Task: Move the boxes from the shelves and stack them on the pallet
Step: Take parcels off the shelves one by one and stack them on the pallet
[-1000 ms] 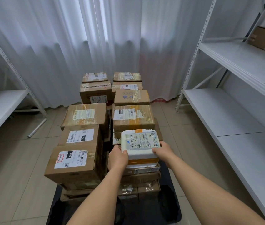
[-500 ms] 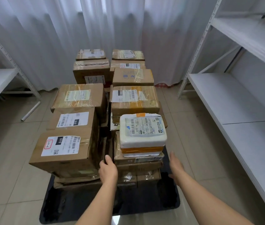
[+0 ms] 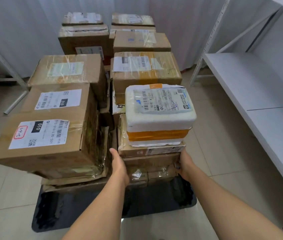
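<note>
Two hands flanked the near right stack on the pallet point(image 3: 54, 212): the left hand point(image 3: 119, 166) pressed flat against its left side, the right hand point(image 3: 185, 164) cupped round its right corner. On top of that stack sat the white foam box point(image 3: 159, 116), against the pallet's near edge.

White curtain point(image 3: 24, 32) hangs along the back wall; pale floor tiles point(image 3: 215, 153) spread out below the curtain, glossy and catching the light.
</note>
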